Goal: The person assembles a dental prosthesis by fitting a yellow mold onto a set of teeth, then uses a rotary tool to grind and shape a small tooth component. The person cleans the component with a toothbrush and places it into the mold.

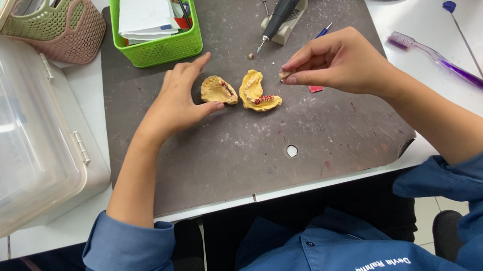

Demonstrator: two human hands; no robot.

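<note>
My left hand [179,100] lies flat on the dark grey work mat [226,158], thumb touching 1 yellow plaster jaw cast [218,89]. The 2nd yellow cast [258,91] sits just beside it. My right hand [338,62] hovers, fingertips pinching a tiny pale piece [284,73].

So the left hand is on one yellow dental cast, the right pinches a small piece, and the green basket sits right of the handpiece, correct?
Not quite: in the head view the green basket sits left of the handpiece. Left hand does touch a yellow dental cast; right hand pinches a small piece.
</note>
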